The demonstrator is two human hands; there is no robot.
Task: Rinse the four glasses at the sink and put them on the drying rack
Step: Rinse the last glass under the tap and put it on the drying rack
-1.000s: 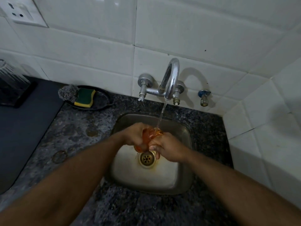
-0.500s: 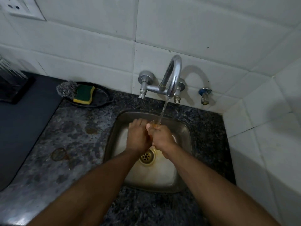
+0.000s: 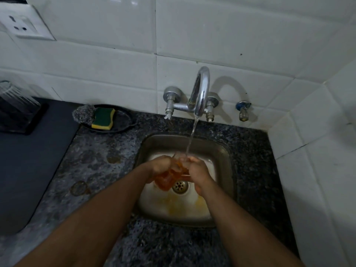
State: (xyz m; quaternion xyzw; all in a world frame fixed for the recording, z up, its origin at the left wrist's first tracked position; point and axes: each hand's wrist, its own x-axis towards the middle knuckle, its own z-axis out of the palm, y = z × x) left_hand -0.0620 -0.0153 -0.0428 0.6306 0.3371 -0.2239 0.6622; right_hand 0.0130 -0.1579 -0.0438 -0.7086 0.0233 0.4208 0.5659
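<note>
- My left hand [image 3: 160, 166] has its fingers curled round the orange glass [image 3: 169, 179]; my right hand [image 3: 198, 170] grips its far side, fingers pinching near the rim.
- The glass sits between my fingers, over the sink [image 3: 221, 151], just above the drain [image 3: 180, 186].
- Water from the tap [image 3: 201, 91] lands by my right fingers.
- To rinse well, I'd tilt the mouth under the stream and turn it slowly, gripping firmly since wet glass slips.
- A clear glass [image 3: 14, 97] stands well left of my fingers.
</note>
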